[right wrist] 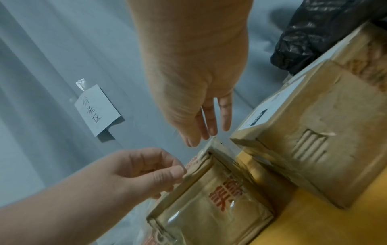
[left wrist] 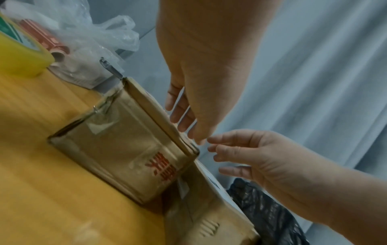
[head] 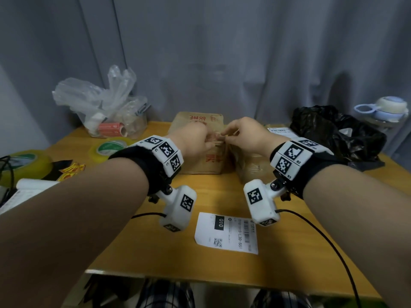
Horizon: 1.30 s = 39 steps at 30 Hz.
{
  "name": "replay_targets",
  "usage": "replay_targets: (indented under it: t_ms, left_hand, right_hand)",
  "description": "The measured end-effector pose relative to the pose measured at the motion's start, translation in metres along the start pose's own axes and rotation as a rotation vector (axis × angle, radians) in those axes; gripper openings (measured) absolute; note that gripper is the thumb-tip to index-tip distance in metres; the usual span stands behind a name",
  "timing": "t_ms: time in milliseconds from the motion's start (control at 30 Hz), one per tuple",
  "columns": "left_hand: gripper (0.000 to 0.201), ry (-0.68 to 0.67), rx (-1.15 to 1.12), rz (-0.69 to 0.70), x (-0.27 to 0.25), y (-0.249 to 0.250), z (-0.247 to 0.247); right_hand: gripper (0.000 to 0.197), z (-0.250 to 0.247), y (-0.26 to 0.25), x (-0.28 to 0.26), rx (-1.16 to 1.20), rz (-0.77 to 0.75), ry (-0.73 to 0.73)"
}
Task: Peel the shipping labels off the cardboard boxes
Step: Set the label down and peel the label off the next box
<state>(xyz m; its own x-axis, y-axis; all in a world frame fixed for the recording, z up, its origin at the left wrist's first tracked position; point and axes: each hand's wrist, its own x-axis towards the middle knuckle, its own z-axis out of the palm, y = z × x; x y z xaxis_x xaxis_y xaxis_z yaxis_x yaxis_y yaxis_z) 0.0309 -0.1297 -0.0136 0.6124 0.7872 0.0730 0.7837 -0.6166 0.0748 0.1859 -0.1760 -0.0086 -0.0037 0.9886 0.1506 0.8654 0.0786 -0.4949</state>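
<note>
Working over the box with red print (head: 201, 150) near the far edge of the table (head: 142, 247), we have both hands meeting above its top right corner. Our left hand (head: 195, 138) has its fingers curled with thumb against forefinger, as the right wrist view shows; whether anything thin sits in that pinch, we cannot tell. Our right hand (head: 246, 135) hangs with fingers loosely extended, tips just above the corner, holding nothing that we can see.

A second box (right wrist: 326, 132) stands just to the right, touching or nearly touching the first, and it carries a white label (right wrist: 270, 107) on its upper face. One peeled label (head: 226, 232) already lies flat near the table's front edge.

We judge a label to be thin, limp paper that tears easily, so it wants lifting at a corner with a fingernail and pulling low and slowly along the face. The boxes look light and a little crushed, with glossy clear tape over the seams, so we would pin the cardboard down with the free hand while peeling.
</note>
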Motion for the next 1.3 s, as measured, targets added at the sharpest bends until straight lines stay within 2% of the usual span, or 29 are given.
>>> replay_targets:
  t_ms: [133, 233, 400, 533, 700, 900, 1000, 1167, 1300]
  left_hand:
    - [0.025, -0.075, -0.114, 0.056, -0.019, 0.021, 0.014]
    - [0.026, -0.181, -0.164, 0.062, -0.032, 0.031, 0.036]
    - [0.032, -0.21, -0.205, 0.023, -0.05, 0.036, 0.073]
    - [0.029, -0.171, -0.276, -0.026, -0.056, 0.038, 0.081]
    - [0.028, -0.163, -0.318, -0.04, -0.06, 0.042, 0.079]
    - [0.028, -0.17, -0.339, -0.008, -0.057, 0.042, 0.075]
    - [0.03, -0.198, -0.339, 0.002, -0.056, 0.041, 0.074]
    - [0.031, -0.224, -0.319, 0.013, -0.06, 0.044, 0.083]
    - [0.048, -0.412, -0.156, 0.012, -0.065, 0.041, 0.091]
  right_hand:
    - [0.018, 0.003, 0.009, -0.026, -0.013, 0.032, -0.034]
    - [0.021, 0.013, 0.019, -0.052, -0.045, 0.113, -0.152]
    - [0.049, 0.044, 0.035, -0.088, -0.279, 0.22, -0.511]
    - [0.076, 0.054, 0.032, -0.098, -0.365, 0.266, -0.639]
    - [0.062, 0.06, 0.026, -0.099, -0.516, 0.237, -0.637]
    - [0.032, 0.058, 0.031, -0.1, -0.345, 0.227, -0.603]
    - [0.037, 0.06, 0.033, -0.101, -0.247, 0.295, -0.594]
    - [0.038, 0.061, 0.03, -0.101, -0.412, 0.284, -0.524]
    - [0.031, 0.066, 0.036, -0.104, -0.386, 0.286, -0.516]
